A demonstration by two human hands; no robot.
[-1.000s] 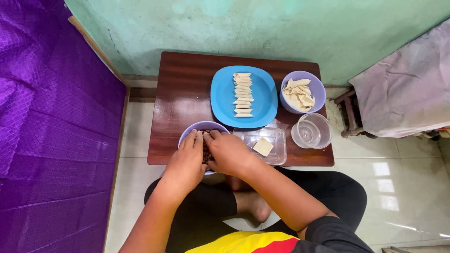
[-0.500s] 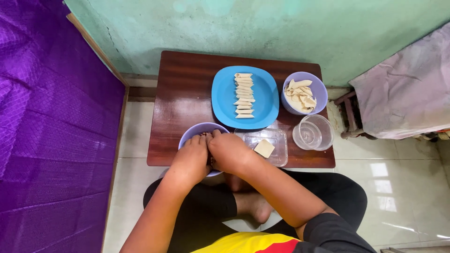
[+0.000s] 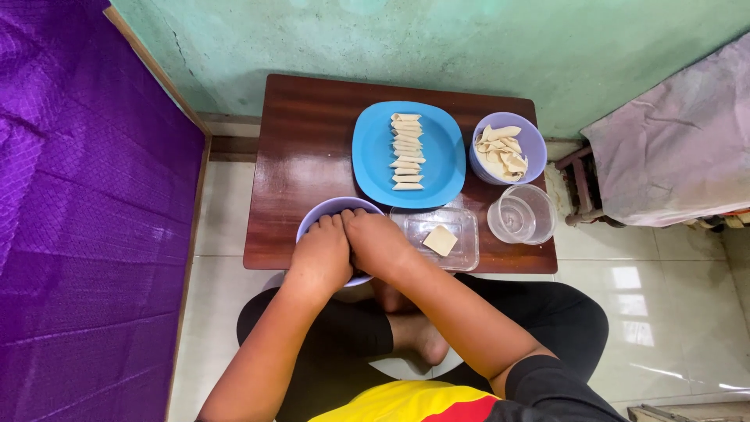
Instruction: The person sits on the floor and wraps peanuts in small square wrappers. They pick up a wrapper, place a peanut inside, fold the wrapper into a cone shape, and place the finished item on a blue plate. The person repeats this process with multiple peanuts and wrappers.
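Both hands, left hand (image 3: 322, 254) and right hand (image 3: 380, 244), side by side, curled down into lilac bowl (image 3: 337, 208) directly beneath; contents hidden, grip undeterminable.

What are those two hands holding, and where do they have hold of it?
It cannot be told. The left hand and right hand lie side by side, palms down, over the near purple bowl, hiding its inside; whether the fingers grip anything is unseen.

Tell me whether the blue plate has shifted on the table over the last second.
No. The blue plate keeps its spot against the table's far edge and beside the purple bowl of pastry pieces; only the hands over the near bowl shifted slightly.
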